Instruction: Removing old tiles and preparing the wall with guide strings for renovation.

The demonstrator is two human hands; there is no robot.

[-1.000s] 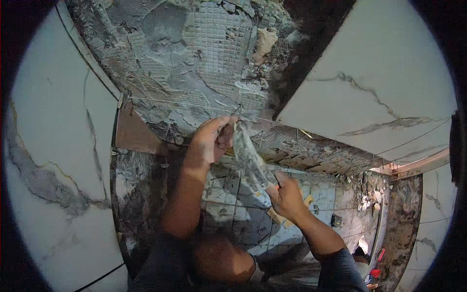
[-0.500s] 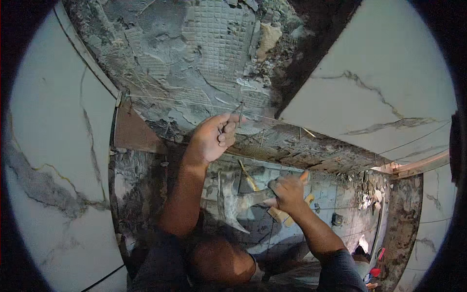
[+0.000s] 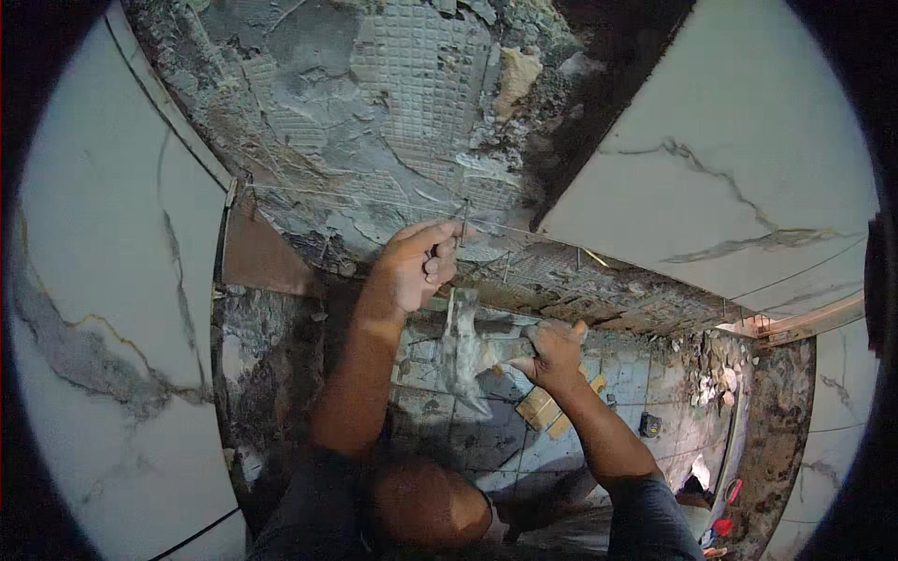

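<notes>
My left hand is raised to the rough wall, its thumb and forefinger pinching a thin nail. The nail's outer end points down towards me. In my right hand, wrapped round the handle, is a claw hammer. Its metal head hangs just below my left hand, apart from the nail, with the curved claw pointing towards me. A thin string runs across the wall and passes by the nail.
White marbled tiles cover the wall at left and right. Old mortar lies bare between them. More nails stick out to the right. Below are yellow wedge-shaped pieces, a small black item and rubble.
The hammer has risen and tilted, bringing its head nearer the nail, and my right hand has moved up a little. My left hand keeps its pinch on the nail.
</notes>
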